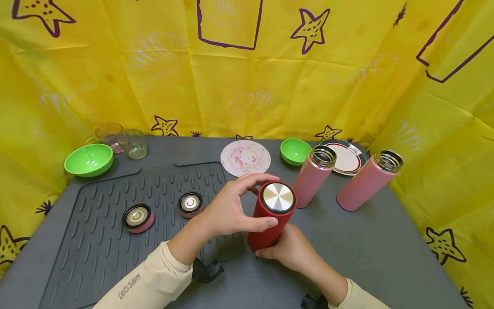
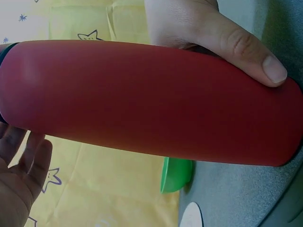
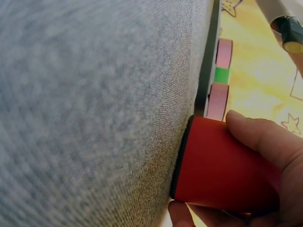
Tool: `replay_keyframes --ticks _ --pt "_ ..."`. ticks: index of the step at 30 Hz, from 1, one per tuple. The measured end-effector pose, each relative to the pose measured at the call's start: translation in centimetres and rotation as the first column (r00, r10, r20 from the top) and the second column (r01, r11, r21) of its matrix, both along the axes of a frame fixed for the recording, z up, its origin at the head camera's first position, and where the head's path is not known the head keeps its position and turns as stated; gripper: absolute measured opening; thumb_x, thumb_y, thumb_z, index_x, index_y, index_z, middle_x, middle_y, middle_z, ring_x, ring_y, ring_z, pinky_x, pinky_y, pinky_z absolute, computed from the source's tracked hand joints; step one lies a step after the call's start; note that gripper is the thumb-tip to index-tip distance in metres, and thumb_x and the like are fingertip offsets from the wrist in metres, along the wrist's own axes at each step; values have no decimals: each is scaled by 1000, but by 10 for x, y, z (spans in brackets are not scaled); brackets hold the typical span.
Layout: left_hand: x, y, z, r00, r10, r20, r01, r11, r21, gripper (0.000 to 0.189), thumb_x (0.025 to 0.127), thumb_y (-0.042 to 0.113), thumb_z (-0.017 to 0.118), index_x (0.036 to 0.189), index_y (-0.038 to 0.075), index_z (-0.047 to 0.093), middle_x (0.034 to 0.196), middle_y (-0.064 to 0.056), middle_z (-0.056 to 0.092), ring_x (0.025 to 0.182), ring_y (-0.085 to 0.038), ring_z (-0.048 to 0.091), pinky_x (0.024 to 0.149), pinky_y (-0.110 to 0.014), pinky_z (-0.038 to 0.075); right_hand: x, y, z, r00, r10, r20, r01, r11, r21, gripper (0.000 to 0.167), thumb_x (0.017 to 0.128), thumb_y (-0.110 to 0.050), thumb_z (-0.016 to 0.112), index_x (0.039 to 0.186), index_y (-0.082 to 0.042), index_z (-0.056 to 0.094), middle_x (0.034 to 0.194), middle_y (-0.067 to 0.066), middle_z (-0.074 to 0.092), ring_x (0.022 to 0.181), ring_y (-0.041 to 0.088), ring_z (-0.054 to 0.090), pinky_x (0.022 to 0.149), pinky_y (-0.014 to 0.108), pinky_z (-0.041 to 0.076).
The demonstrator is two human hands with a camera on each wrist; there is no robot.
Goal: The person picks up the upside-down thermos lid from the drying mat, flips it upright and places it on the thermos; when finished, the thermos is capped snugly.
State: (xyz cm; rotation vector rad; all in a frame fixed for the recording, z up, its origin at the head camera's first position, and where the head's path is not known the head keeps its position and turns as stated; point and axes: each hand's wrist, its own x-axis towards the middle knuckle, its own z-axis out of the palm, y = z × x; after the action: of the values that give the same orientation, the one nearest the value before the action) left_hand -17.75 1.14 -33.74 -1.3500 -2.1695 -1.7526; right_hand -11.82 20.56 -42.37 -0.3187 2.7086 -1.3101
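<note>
The fingers of the right hand (image 1: 289,251) grip the lower body of a red bottle (image 2: 151,101), which stands base down on the near middle of the counter (image 1: 347,257). The fingers of the left hand (image 1: 229,210) curve loosely around the bottle's top; the thumb's contact is hard to judge, so I cannot tell whether they grip. The lid (image 1: 278,197) is on.

To the right, just beyond, are a nearer pink bottle (image 1: 313,178) and a farther-right pink bottle (image 1: 366,184), both lidless. On the dark mat (image 1: 96,240) to the left, two pink-sided lids lie inside up, a left one (image 1: 138,218) and a right one (image 1: 191,204).

The step in hand looks like uncapping the red bottle. The next move probably calls for a firm left-hand hold on the lid and a twist, the right hand bracing the base.
</note>
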Motion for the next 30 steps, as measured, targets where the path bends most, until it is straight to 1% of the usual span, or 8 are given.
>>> replay_keyframes --ticks 4,8,11,14,18,23,27,30 --pt "3 1 -2 1000 -2 28 1 1000 17 71 70 22 86 134 19 54 124 8 60 108 -14 56 94 -36 46 0 0 0 1000 -7 -1 7 1000 3 57 64 -25 92 113 -16 63 98 -11 66 87 11 62 80 39 51" --pt "7 7 -2 998 53 22 -54 998 40 80 62 24 93 129 18 50 123 7 55 110 -14 54 92 -35 46 0 0 -1 1000 -22 -17 22 1000 0 59 62 -25 93 112 -16 64 99 -10 66 88 11 61 81 39 51" --pt "9 10 -2 996 92 15 -93 995 45 76 61 26 94 123 17 50 116 7 56 104 -12 55 89 -33 47 0 -1 -1 999 -20 -26 20 1000 7 59 61 -23 93 112 -15 64 99 -11 66 89 11 62 82 38 51" --pt "8 9 -1 997 76 -1 -76 996 43 67 66 23 89 122 16 54 114 7 59 101 -12 56 87 -33 48 0 -1 -1 1000 -14 -24 14 1000 13 58 62 -23 92 112 -17 64 97 -12 66 87 10 61 81 37 51" --pt "5 5 -1 999 25 -19 -25 999 22 65 71 22 84 129 16 56 116 8 60 102 -13 56 88 -34 48 -1 0 -2 1000 -8 -25 8 1000 19 56 62 -22 92 110 -18 63 95 -14 65 86 9 61 80 36 51" --pt "9 6 -3 999 4 48 -5 1000 20 75 71 22 85 136 19 48 124 7 55 107 -15 54 91 -36 47 -1 0 -2 999 -5 -36 6 1000 24 57 62 -23 93 110 -18 63 97 -14 65 87 9 61 80 36 51" --pt "13 11 -4 994 61 90 -65 997 46 78 65 23 92 128 17 47 121 6 55 107 -15 53 91 -35 45 -1 0 -3 999 -12 -42 13 1000 27 59 61 -24 93 112 -16 64 98 -12 66 88 10 61 81 36 51" --pt "12 13 -5 993 76 95 -83 994 67 70 66 21 91 123 17 52 115 6 59 103 -14 55 90 -35 46 -1 0 -3 1000 -11 -22 11 1000 28 58 62 -25 92 112 -16 63 97 -12 66 87 10 61 80 37 51"
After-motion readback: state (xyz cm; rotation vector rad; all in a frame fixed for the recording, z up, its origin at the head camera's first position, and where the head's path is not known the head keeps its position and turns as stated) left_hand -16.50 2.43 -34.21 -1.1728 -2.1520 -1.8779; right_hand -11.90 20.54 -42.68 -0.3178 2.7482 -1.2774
